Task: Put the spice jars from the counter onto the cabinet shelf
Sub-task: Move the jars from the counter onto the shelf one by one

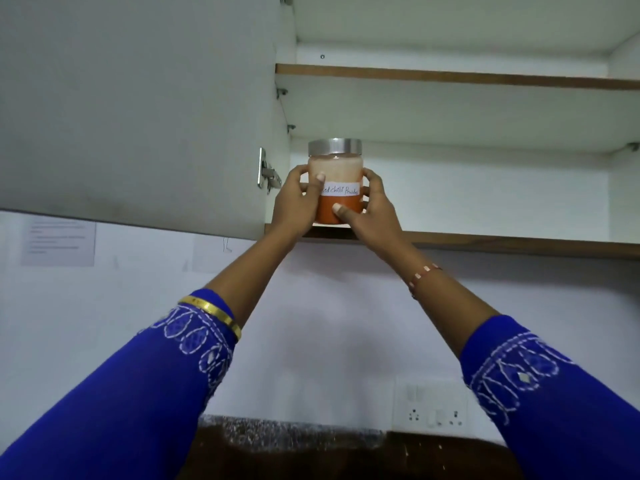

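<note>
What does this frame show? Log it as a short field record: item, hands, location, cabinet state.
item: chilli powder jar, steel lid, handwritten label, orange-red powder in its lower part
left hand: grips the jar's left side
right hand: grips the jar's right side, thumb across the front
location: at the front left edge of the lowest cabinet shelf; whether it rests there, cannot tell
cabinet door: open
upper shelf: nothing visible on it
</note>
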`<action>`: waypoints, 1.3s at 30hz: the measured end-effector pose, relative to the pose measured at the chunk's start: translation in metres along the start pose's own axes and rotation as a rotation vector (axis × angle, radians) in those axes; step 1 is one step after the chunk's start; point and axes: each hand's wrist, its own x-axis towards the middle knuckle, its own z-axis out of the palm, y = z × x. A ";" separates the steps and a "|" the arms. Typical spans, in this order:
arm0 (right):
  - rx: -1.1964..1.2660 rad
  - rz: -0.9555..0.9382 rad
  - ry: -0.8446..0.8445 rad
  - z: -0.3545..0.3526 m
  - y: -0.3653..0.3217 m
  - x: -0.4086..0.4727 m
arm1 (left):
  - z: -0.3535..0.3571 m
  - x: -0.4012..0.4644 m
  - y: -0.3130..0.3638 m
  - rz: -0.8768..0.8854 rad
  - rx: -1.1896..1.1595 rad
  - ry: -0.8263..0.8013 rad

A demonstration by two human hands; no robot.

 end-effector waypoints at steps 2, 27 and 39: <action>-0.035 0.006 -0.016 0.006 0.006 0.013 | 0.004 0.009 -0.009 -0.020 -0.004 0.011; -0.732 0.241 -0.528 0.061 0.060 0.115 | 0.012 0.095 -0.073 -0.236 0.879 -0.408; -0.618 0.150 -0.372 0.062 0.061 0.105 | 0.016 0.090 -0.081 -0.206 0.905 -0.267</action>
